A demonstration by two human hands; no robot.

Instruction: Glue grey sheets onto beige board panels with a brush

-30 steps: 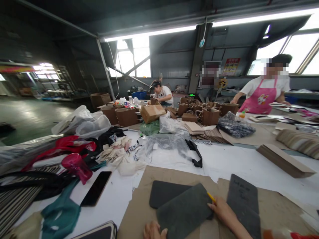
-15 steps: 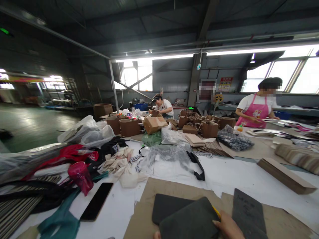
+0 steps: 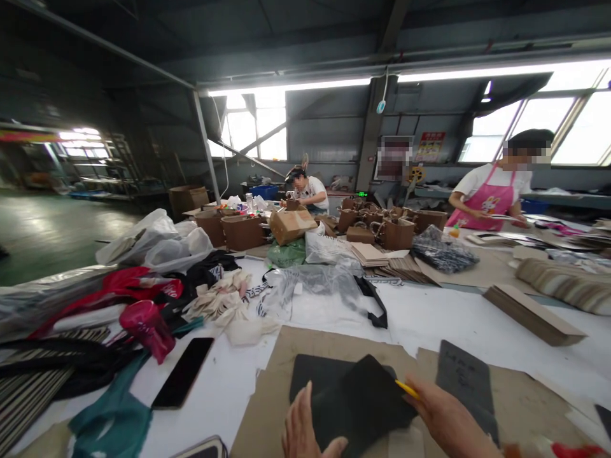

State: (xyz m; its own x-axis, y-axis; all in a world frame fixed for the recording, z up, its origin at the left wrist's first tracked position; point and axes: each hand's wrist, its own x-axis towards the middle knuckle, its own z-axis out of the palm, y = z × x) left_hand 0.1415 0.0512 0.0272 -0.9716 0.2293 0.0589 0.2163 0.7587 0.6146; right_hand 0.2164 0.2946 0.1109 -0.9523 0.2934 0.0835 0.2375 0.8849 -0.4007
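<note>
Black matt panel (image 3: 363,401) lies tilted over a second dark panel (image 3: 308,372) on a torn brown kraft sheet (image 3: 324,340), straight ahead of the hands and close to the bottom of the view. The left hand (image 3: 303,432) is open, its fingers spread upward and its palm side against the panel's lower left edge. The right hand (image 3: 446,420) pinches a yellow pencil (image 3: 407,388), whose tip points toward the panel's right corner. Those knuckles sit just beside that corner, so the hands flank the panel, the right nearer its upper part. Its long axis is hard to settle in this foreshortened view. A grey panel with faint marks (image 3: 465,375) lies just past the right hand on the same sheet. Open room lies ahead, where the white-covered desk (image 3: 439,321) runs beyond the sheet. To the left are a phone (image 3: 184,372), a pink cup (image 3: 147,331) and teal fabric (image 3: 112,413). Farther off, a co-worker (image 3: 308,187) and another in a pink apron (image 3: 489,200) work among brown paper bags (image 3: 243,232).
</note>
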